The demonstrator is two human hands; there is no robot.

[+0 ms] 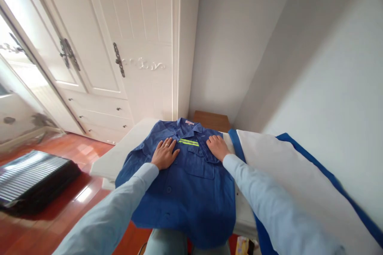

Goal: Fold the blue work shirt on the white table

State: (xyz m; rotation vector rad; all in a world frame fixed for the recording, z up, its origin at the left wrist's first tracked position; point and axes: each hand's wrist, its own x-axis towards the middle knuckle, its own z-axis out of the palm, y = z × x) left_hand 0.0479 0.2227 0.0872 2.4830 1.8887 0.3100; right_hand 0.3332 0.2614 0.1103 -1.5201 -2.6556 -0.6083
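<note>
In the head view, my left hand [164,154] lies flat, fingers slightly apart, on the blue buttoned cloth work shirt [191,195], collar at the white tabletop's [112,157] far edge, hem overhanging the near. My right fingers bend together over folded cloth; I can't tell whether they pinch. I'm seemingly smoothing; next calls for light, even pressure.

Room opens left of the blue work shirt [187,195], while a white wardrobe [146,16] bars passage beyond it.
</note>
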